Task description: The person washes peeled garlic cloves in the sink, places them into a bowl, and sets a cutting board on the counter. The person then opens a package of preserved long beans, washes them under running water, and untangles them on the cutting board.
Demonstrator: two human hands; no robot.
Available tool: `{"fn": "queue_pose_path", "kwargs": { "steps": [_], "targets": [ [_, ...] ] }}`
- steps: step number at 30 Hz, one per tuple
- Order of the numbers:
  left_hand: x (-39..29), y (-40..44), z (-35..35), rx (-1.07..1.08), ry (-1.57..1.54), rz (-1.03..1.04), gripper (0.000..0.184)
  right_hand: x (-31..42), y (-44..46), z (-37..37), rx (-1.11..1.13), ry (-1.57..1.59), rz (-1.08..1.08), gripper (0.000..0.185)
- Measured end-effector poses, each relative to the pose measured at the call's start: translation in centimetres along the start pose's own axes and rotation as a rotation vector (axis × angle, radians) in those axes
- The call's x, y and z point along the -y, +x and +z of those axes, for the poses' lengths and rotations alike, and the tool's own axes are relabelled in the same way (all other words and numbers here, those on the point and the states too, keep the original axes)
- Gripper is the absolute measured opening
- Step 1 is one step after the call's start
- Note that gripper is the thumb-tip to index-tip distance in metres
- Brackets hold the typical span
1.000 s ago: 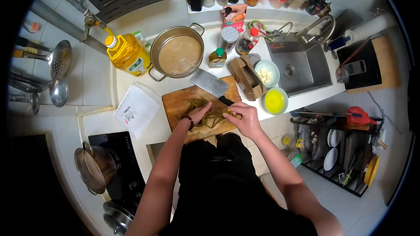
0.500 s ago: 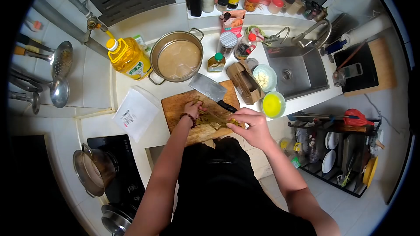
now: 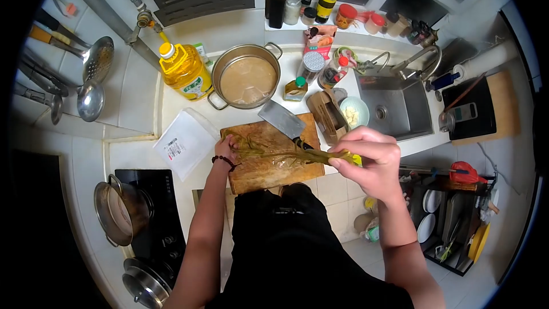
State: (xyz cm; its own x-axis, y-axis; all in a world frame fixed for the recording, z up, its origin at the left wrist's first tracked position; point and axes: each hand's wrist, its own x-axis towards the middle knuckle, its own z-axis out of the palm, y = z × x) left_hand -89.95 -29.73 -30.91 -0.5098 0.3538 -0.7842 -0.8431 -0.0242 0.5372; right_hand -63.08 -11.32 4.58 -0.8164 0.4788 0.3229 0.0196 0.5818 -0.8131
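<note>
Limp olive-green pickled greens [image 3: 274,153] stretch across the wooden cutting board [image 3: 246,178]. At the left edge of the board, my left hand [image 3: 226,149], with a beaded bracelet at the wrist, is closed on their leafy end. My right hand [image 3: 372,160] pinches the stalk end between thumb and fingers, raised past the board's right edge. A cleaver [image 3: 281,119] lies flat on the far part of the board, its black handle partly behind the greens. Beneath my right hand, a bowl of yellow liquid is mostly hidden.
Behind the board stand a pot of cloudy liquid [image 3: 247,83], an oil jug [image 3: 184,74], and a green-capped jar [image 3: 295,88]. To the right are a cardboard box [image 3: 327,115], a bowl of garlic cloves [image 3: 355,109] and the sink [image 3: 394,106]. A white packet [image 3: 182,143] lies left.
My hands have moved apart, the left one leftward and the right one rightward and nearer the camera, drawing the greens out lengthwise. The whole view has shifted slightly.
</note>
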Motion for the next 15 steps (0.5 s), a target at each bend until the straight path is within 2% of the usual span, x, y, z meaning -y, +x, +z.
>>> {"fn": "queue_pose_path", "kwargs": {
  "steps": [2,9,12,15],
  "targets": [
    [0.4,0.7,-1.2,-0.039,0.167,0.090,0.021,1.2,0.5,-0.4,0.001,-0.005,-0.017,0.018],
    [0.3,0.3,-3.4,-0.013,0.058,0.105,0.022,4.6,1.9,-2.3,-0.023,0.018,-0.061,0.020],
    [-0.1,-0.1,-4.0,-0.072,0.162,0.116,0.020,6.0,2.3,-2.9,-0.067,0.014,-0.083,0.019],
    [0.3,0.4,-5.2,-0.074,0.093,0.132,0.015,7.2,2.1,-4.3,-0.216,-0.002,-0.090,0.022]
  ]
}}
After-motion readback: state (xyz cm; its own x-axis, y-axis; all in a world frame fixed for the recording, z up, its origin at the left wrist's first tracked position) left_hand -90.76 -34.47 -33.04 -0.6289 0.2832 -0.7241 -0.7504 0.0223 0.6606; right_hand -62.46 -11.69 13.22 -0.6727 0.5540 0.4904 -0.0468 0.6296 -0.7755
